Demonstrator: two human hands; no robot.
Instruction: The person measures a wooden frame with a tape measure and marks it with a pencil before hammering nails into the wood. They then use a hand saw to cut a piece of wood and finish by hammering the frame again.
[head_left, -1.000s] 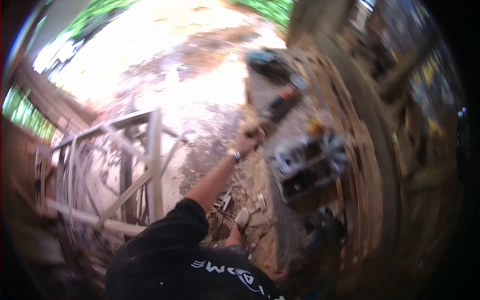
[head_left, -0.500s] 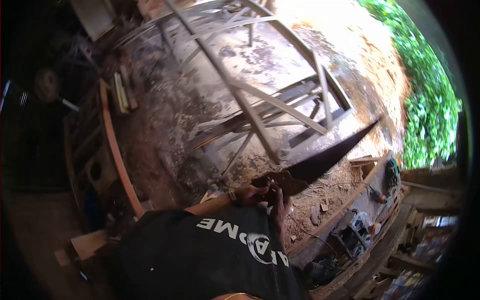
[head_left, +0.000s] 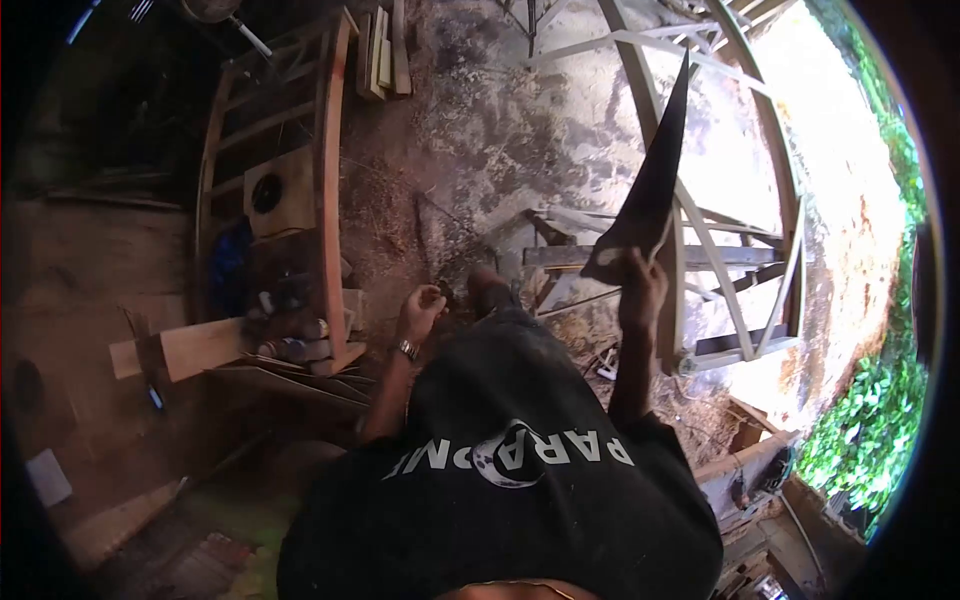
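A handsaw with a dark, tapering blade is gripped at its handle by my right hand. Its tip points up and slightly right, across the timber frame. My left hand, with a watch at the wrist, is raised apart from the saw in front of my body. Its fingers curl in toward the thumb; whether something small is between them does not show. Below it and to the right are my dark-clothed leg and a foot.
At left stands a wooden frame with a panel that has a round black opening. Boards lie behind it. Low at right is a bench edge with tools. Green plants grow outside, past the stained floor.
The view has swung round to the right. Both hands were together at the saw's handle; the left has come away, and the blade has turned from slanting right to pointing nearly straight up.
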